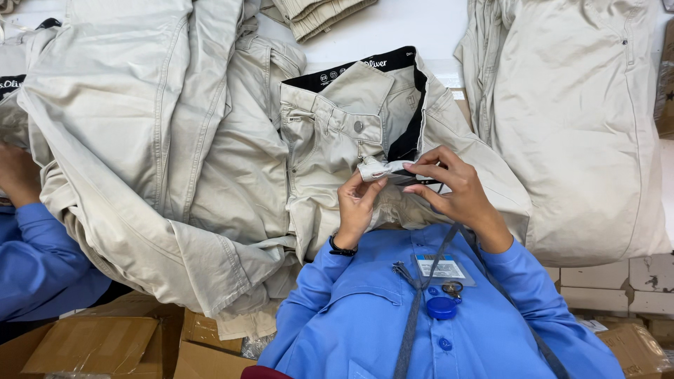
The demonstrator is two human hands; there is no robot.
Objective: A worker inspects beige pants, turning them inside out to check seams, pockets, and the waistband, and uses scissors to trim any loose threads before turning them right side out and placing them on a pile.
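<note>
Beige cotton trousers (337, 140) lay open at the waist on the white tabletop (393, 28), and we had both hands at the fly. Our left hand (357, 205) pinched a small white tag (379, 170) between thumb and fingers, and our right hand (453, 186) was closed on the tag's far end, over a dark strip we could not make out (a tie or a tool, hard to say). We judged the hold slight: a pull off-line could have torn the tag or slid it out of our fingertips, and the loose waistband could have dragged sideways, since nothing pinned it down. The lanyard and badge (442, 269) hanging from our blue shirt might also have snagged in the work. More beige trousers (140, 140) were heaped to the left, another pair (583, 126) lay to the right, and a folded stack (319, 14) sat at the far edge. A co-worker's hand (17, 172) rested on the left heap. Cardboard boxes (98, 344) stood below the tabletop.
</note>
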